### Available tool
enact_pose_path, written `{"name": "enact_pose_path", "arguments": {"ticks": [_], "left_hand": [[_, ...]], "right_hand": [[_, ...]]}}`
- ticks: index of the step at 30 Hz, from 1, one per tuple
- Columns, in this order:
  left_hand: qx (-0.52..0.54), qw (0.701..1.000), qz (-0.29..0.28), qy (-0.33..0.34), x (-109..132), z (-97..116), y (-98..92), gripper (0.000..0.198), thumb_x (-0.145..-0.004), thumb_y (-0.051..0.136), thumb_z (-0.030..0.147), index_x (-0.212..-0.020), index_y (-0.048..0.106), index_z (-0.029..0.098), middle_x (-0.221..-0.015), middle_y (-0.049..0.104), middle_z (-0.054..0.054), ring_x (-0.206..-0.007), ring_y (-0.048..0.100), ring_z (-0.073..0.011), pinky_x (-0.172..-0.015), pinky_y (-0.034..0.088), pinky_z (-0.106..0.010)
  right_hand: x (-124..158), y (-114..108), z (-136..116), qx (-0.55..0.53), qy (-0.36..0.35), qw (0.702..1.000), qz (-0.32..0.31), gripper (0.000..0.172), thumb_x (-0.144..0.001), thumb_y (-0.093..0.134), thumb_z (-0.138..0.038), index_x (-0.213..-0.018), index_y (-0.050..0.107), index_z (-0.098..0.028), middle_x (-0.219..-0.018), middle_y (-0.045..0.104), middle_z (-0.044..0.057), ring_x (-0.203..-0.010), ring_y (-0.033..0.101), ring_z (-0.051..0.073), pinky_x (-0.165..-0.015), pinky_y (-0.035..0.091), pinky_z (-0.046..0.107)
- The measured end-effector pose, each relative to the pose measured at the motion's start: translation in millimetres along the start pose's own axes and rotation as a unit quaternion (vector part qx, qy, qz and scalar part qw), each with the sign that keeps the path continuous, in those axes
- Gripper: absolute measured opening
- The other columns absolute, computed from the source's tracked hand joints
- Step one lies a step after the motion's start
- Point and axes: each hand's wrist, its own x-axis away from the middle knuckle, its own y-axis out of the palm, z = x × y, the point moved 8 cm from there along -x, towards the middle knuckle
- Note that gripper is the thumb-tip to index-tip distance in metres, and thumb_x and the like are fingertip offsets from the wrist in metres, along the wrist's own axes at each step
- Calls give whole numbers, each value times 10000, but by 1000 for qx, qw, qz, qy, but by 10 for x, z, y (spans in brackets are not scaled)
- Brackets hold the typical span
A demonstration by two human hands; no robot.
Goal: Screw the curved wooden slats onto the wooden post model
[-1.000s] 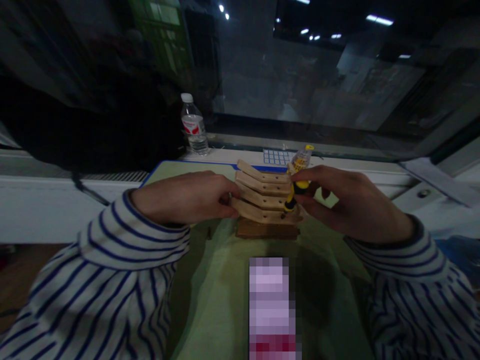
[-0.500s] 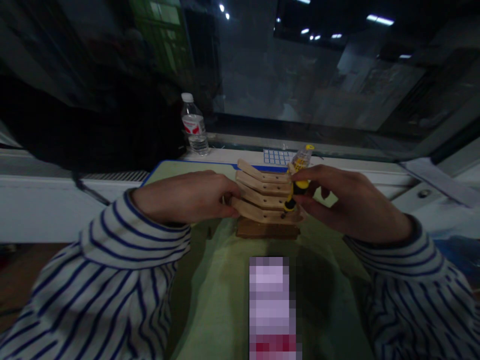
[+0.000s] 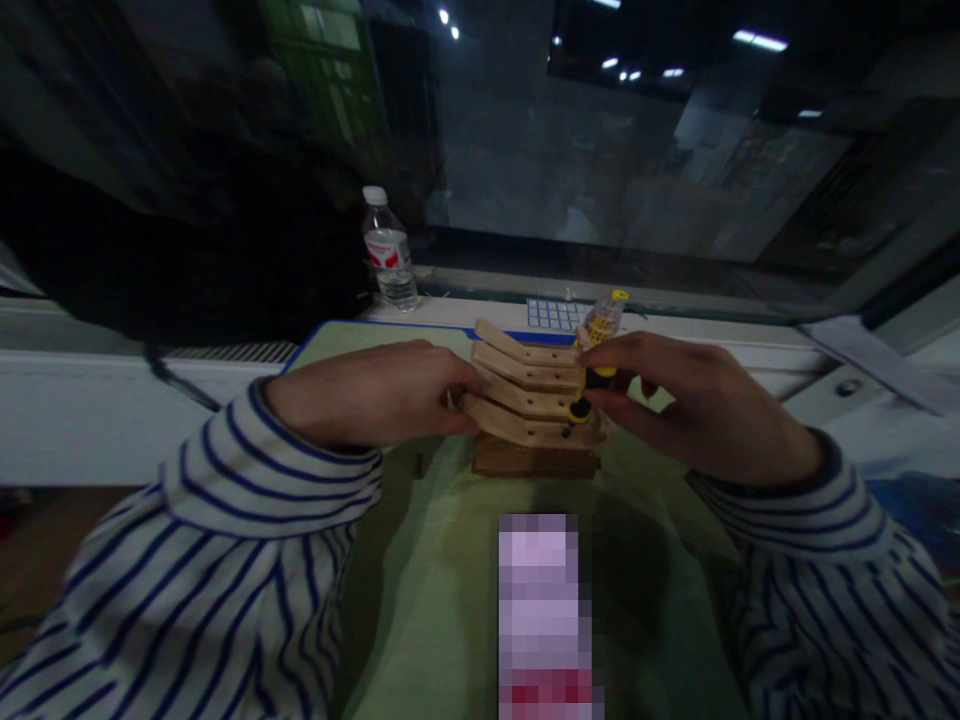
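Several bent, pale wooden slats (image 3: 517, 428) with dark screws or holes stand one above another over a darker wooden base (image 3: 534, 460). My left hand (image 3: 386, 392) pinches the slats at their left ends, thumb and fingers closed. On the right side, my right hand (image 3: 679, 402) grips a short yellow-and-black screwdriver (image 3: 600, 378) between thumb and fingertips. The screwdriver slants down to the left, its lower part close to the right end of the front slat. Its tip is too dark to make out.
Behind the green-covered table (image 3: 420, 630) is a white sill holding a water bottle (image 3: 390, 262), a clear yellow-capped bottle (image 3: 606, 318) and a blue-gridded sheet (image 3: 553, 314). A pixelated rectangular object (image 3: 544, 610) lies in front. A dark window rises beyond.
The screwdriver in my right hand has turned or shifted slightly, with its yellow markings showing differently. My left hand and the wooden slats stay in place.
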Motion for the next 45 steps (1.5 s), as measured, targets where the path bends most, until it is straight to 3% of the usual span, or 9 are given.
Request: {"name": "enact_pose_path", "arguments": {"ticks": [14, 19, 25, 32, 45], "left_hand": [[13, 1000, -10, -24, -9, -20, 6, 309, -833, 596, 363, -1125, 694, 342, -946, 752, 27, -804, 677, -168, -778, 474, -242], [25, 999, -10, -19, -6, -21, 11, 302, -847, 574, 393, -1125, 690, 379, -954, 753, 44, -791, 675, -163, -744, 469, -232], [20, 1000, -10, -18, -4, -40, 19, 323, -822, 593, 351, -1130, 690, 347, -930, 749, 34, -789, 672, -162, -730, 465, -228], [24, 1000, -15, -4, -4, -9, 30, 281, -850, 561, 342, -1091, 705, 344, -955, 751, 39, -794, 663, -154, -756, 462, -229], [-6, 1000, 4, -15, -2, -62, 37, 258, -848, 570, 371, -1044, 721, 298, -847, 745, 17, -688, 640, -146, -686, 457, -224]], "right_hand": [[-3, -7, 4, 17, 6, 1000, -2, 259, -888, 605, -256, -1138, 594, -187, -994, 712, 47, -748, 670, 148, -673, 551, 300], [10, -11, 9, 17, 19, 1000, -11, 339, -859, 601, -195, -1196, 567, -199, -1047, 710, 47, -789, 678, 154, -695, 557, 299], [8, -24, 10, 36, 23, 999, -4, 301, -878, 575, -210, -1178, 582, -205, -1035, 722, 51, -745, 682, 158, -670, 558, 309], [21, -33, 42, 51, 26, 998, 1, 338, -847, 612, -213, -1183, 582, -211, -1055, 717, 53, -834, 691, 192, -680, 556, 320], [10, -84, 79, 76, 44, 996, -6, 262, -858, 619, -293, -1111, 600, -231, -921, 721, 31, -742, 679, 184, -622, 512, 295]]}}
